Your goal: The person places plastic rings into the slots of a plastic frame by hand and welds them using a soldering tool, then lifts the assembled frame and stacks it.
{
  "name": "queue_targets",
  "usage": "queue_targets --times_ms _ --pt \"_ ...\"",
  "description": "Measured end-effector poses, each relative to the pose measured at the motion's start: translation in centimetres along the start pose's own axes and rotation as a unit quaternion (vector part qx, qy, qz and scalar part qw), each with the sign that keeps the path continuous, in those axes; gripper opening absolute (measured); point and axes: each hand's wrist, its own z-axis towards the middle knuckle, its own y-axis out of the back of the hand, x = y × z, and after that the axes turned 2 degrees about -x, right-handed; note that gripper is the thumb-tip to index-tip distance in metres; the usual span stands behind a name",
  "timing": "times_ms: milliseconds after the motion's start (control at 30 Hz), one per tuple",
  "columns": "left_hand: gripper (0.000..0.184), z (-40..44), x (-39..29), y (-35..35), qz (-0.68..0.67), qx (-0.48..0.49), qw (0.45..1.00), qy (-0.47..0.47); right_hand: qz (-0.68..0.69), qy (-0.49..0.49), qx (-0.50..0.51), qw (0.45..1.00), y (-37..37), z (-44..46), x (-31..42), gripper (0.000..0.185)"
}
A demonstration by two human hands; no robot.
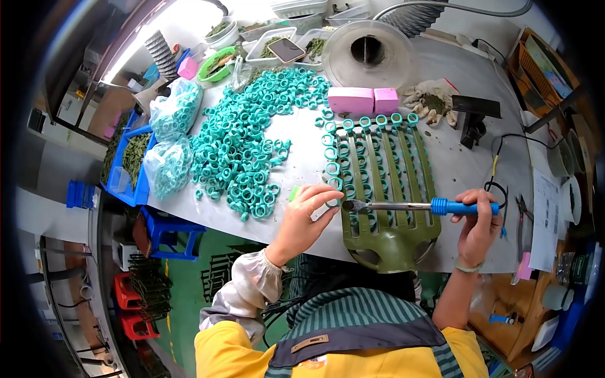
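My right hand (477,230) is wrapped around the blue handle of a soldering iron (403,206), whose metal shaft points left across an olive-green slotted frame (387,242). The iron's dark tip is close to the fingers of my left hand (302,220). Those fingers pinch a teal ring (333,201) at the frame's left edge; whether the tip touches it, I cannot tell. More teal rings sit in rows along the bars and down the left side of the frame. Under its far end lies a pink block (350,101).
A big heap of loose teal rings (236,145) spreads left of the frame, beside filled plastic bags (170,167). At the back stand tubs, a phone (286,50) and a round clear cover (368,57). Rightward lie a stained glove (432,101), a black stand (472,120), pliers (522,217) and cables.
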Motion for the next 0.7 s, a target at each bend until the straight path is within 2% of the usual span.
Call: queue_targets --times_ms 233,500,567,633,667,700 --pt "0.029 0.1 0.7 -1.4 -0.002 -0.007 1.0 -0.019 0.019 0.002 0.018 1.0 -0.7 -0.2 -1.5 0.026" --pt "0.027 0.4 1.3 -0.3 -0.023 -0.001 1.0 -0.009 -0.009 0.01 -0.007 1.0 0.9 0.3 0.9 0.025" --pt "0.012 1.7 3.2 1.4 -0.032 -0.053 0.997 0.044 -0.009 0.009 -0.005 1.0 0.9 0.3 1.1 0.025" --pt "0.01 2.7 7.1 2.6 0.096 -0.132 0.983 0.083 -0.005 0.009 -0.004 1.0 0.9 0.3 1.3 0.025" --pt "0.017 2.8 9.2 3.3 0.239 -0.139 0.958 0.072 -0.006 0.009 -0.002 1.0 0.8 0.2 1.3 0.025" --pt "0.023 2.9 10.1 3.8 0.305 -0.125 0.936 0.125 -0.007 0.01 0.0 1.0 0.8 0.2 1.3 0.025"
